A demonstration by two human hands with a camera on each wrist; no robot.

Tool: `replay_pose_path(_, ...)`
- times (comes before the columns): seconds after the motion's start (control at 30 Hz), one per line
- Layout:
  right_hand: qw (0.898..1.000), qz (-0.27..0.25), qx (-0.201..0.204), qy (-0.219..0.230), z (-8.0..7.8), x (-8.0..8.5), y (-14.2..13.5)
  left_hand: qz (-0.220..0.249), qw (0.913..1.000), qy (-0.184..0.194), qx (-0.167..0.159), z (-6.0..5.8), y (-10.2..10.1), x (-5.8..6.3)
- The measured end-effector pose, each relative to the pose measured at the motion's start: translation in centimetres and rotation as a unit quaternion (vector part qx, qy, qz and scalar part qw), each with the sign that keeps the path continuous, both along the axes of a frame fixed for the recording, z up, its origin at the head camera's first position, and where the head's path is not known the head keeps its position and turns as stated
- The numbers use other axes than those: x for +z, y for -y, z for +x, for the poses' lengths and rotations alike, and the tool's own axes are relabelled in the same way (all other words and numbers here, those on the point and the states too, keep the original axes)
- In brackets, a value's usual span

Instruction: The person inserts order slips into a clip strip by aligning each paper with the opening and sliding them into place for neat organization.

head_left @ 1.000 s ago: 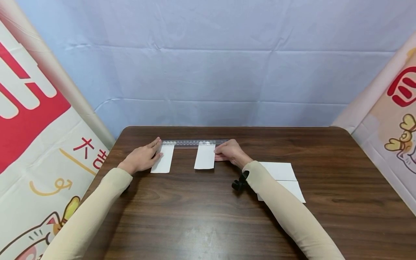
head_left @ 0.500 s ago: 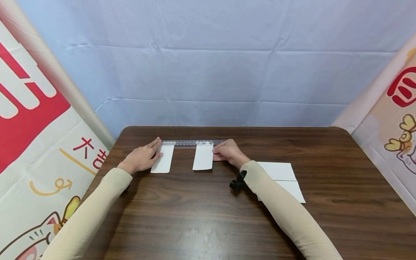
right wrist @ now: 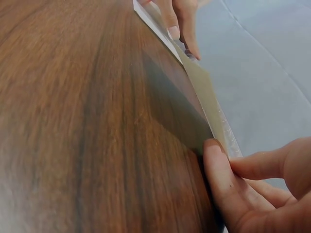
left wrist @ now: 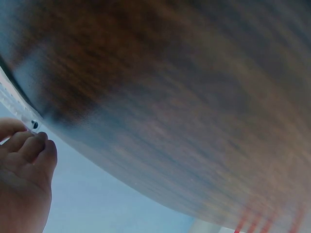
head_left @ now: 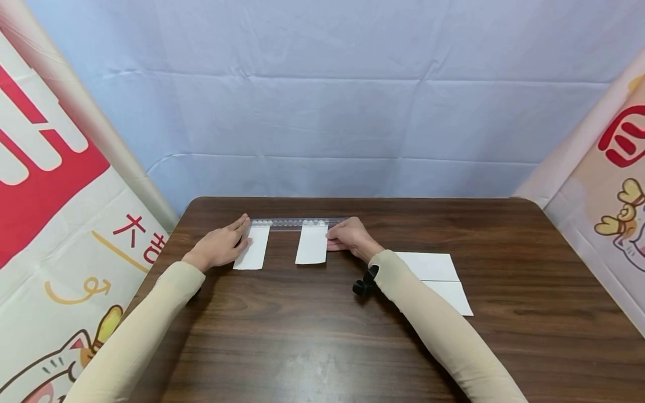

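Observation:
A clear plastic strip (head_left: 287, 223) with a row of round shapes lies along the table's far side. My left hand (head_left: 220, 244) rests on its left end and on a white paper card (head_left: 253, 246), fingers fairly straight. A second white card (head_left: 312, 244) has its top edge at the strip. My right hand (head_left: 351, 236) pinches this card's right edge between thumb and finger. In the right wrist view the right hand (right wrist: 262, 189) grips the card (right wrist: 199, 80), which stands slightly off the table. The left wrist view shows only the left hand (left wrist: 26, 174) and the strip's end (left wrist: 19, 107).
Two more white cards (head_left: 443, 291) lie at the right, partly under my right forearm (head_left: 433, 324). A black fitting (head_left: 364, 284) sits at the right wrist. The brown table (head_left: 282, 336) meets a pale cloth backdrop (head_left: 322, 123); printed banners hang at both sides.
My right hand has slid the second card a little to the left along the strip. The left hand and the first card have stayed in place.

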State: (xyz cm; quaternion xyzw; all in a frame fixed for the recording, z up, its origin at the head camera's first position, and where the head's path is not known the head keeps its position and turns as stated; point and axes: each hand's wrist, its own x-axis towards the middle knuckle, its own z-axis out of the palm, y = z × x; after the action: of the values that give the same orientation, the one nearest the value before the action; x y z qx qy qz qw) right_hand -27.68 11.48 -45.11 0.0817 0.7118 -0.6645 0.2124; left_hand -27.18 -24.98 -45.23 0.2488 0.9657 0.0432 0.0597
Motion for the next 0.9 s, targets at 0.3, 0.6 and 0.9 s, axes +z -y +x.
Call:
replay_pose_path(0.3,1.000,0.002,0.001,-0.003,0.1,0.0,0.2,0.000,1.0000,-0.001,-0.002,-0.1,-0.1,0.0)
replay_pose_path(0.6,1.000,-0.003,-0.007,0.000,0.0,0.0,0.7,-0.001,1.0000,0.000,-0.001,-0.2,-0.1,-0.2)
replay_pose_path(0.9,1.000,-0.006,-0.001,-0.001,0.0,0.0,1.3,-0.002,1.0000,0.000,-0.002,-0.1,0.0,-0.2)
